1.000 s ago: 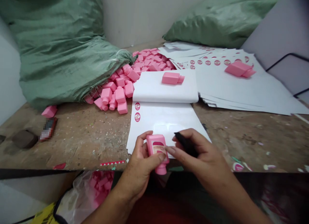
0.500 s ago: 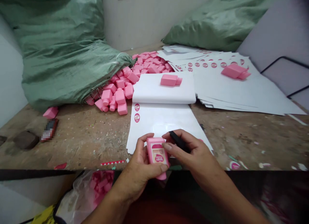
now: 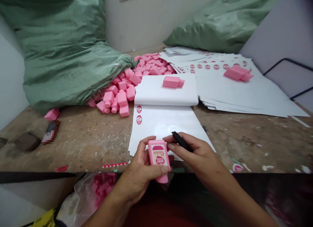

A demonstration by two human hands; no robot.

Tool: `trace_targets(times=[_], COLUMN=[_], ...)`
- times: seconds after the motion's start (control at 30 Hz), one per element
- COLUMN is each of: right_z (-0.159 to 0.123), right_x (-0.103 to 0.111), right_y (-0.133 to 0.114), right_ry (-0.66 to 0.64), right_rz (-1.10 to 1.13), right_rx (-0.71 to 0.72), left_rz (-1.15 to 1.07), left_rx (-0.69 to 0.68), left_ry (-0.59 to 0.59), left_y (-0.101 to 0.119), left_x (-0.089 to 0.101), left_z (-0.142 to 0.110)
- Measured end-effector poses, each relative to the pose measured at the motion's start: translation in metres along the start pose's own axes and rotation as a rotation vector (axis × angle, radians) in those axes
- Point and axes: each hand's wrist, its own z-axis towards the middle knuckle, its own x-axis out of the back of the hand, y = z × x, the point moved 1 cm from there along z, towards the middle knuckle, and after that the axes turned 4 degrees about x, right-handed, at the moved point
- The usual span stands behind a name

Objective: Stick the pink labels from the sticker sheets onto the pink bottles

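Note:
My left hand (image 3: 141, 170) is closed around a small pink plastic bottle (image 3: 156, 144), with the thumb pressed on its lower front. On the bottle's face sits a label (image 3: 160, 156) with the words BABY POWDER, upside down to me. Just right of the bottle, my right hand (image 3: 197, 152) is closed on a slim black tool (image 3: 181, 141) with a slanted tip; its exact kind is unclear. The right fingertips are close to the bottle's upper right edge. Beneath both hands lies a white sticker sheet (image 3: 161, 126) with two round pink stickers at its left edge.
A heap of pink bottles (image 3: 129, 87) spills from a green sack (image 3: 63, 70). Single bottles lie on the folded sheet and on stacked sticker sheets (image 3: 234, 93) at right. Another green sack (image 3: 210, 31) stands behind. Below the table edge, a clear bag (image 3: 78, 201) holds pink bottles.
My right thumb and fingers have moved off the label, slightly to the right. The label now shows more fully. My left hand keeps the bottle in nearly the same place.

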Motion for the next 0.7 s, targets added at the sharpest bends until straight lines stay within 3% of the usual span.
trace_targets(times=[0.3,0.53,0.7], right_z=[0.000,0.001,-0.002], right_x=[0.000,-0.001,-0.001], right_y=[-0.001,0.012,0.020], right_ry=[-0.006,0.032,0.129], right_rz=[-0.036,-0.040,-0.145], right_rx=[0.001,0.049,0.058], left_rz=[0.016,-0.117,0.009], left_rx=[-0.002,0.004,-0.023], left_ry=[0.026,0.035,0.101], left_y=[0.000,0.005,0.015], left_x=[0.003,0.008,0.031], left_z=[-0.001,0.003,-0.007])
